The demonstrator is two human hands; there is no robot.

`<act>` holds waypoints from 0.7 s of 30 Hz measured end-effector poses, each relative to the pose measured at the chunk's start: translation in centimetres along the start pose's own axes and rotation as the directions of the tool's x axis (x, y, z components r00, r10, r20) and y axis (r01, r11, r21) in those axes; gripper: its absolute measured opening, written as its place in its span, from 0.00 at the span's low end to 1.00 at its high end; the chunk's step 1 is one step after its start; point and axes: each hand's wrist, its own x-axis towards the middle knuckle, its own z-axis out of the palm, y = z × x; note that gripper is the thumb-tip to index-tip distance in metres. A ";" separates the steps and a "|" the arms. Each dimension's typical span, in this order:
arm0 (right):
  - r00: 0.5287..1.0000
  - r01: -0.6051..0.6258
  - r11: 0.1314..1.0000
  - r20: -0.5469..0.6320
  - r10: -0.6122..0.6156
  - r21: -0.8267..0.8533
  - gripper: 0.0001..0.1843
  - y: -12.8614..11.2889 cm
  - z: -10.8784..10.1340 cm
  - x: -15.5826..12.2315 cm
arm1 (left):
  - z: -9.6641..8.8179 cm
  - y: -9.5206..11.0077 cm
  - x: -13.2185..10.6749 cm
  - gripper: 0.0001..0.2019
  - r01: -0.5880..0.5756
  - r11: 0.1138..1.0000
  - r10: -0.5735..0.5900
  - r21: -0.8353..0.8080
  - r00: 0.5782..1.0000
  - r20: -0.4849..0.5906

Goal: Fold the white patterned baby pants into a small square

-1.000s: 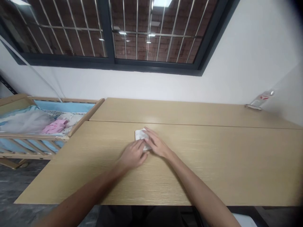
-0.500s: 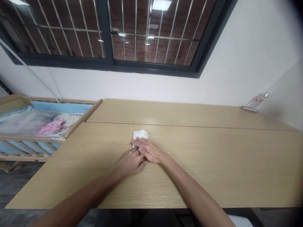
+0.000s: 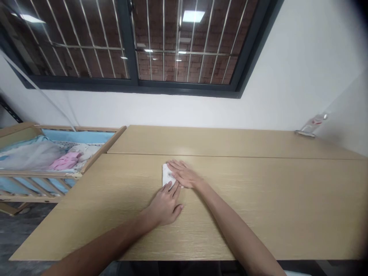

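A small folded white item, perhaps cloth or a folded diaper, lies flat on the wooden table with a faint grey print on top. My right hand rests flat over its upper right part, fingers stretched out. Below it, my left hand touches the item's lower edge with extended fingertips, thumb spread to the right. Neither hand is closed around anything. Part of the white item is hidden under the fingers.
Left of the table stands a wooden crib with blue lining, a pink cloth and white bedding. A clear bottle is in the back right corner, beside a flat object. Behind is a barred window.
My hands have moved apart: the right slid off the left toward the item's far right side, and the left drew slightly nearer me with fingers straighter. More of the white item shows.
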 end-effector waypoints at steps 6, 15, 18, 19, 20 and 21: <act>0.987 -0.109 0.992 -0.109 0.116 0.069 0.37 1.0 0.7 -0.5 | 0.1 -0.7 0.7 0.25 0.067 0.993 -0.072 -0.100 0.996 -0.055; 0.820 -0.214 0.900 -0.431 0.376 0.379 0.34 1.7 1.2 -1.9 | -0.7 -6.5 1.9 0.10 0.495 0.856 -0.515 -0.147 0.841 -0.166; 0.821 -0.161 0.909 -0.459 0.339 0.384 0.30 1.5 1.3 -1.9 | -0.3 -7.0 1.7 0.14 0.534 0.838 -0.545 -0.114 0.828 -0.131; 0.826 -0.140 0.915 -0.465 0.319 0.378 0.28 1.5 1.4 -1.9 | -0.1 -6.9 1.7 0.15 0.537 0.836 -0.547 -0.107 0.829 -0.117; 0.834 -0.121 0.920 -0.464 0.299 0.374 0.27 1.4 1.4 -1.9 | 0.0 -6.8 1.7 0.16 0.536 0.838 -0.545 -0.103 0.832 -0.102; 0.845 -0.107 0.922 -0.454 0.282 0.373 0.26 1.2 1.5 -2.0 | 0.2 -6.7 1.7 0.17 0.531 0.841 -0.539 -0.102 0.838 -0.086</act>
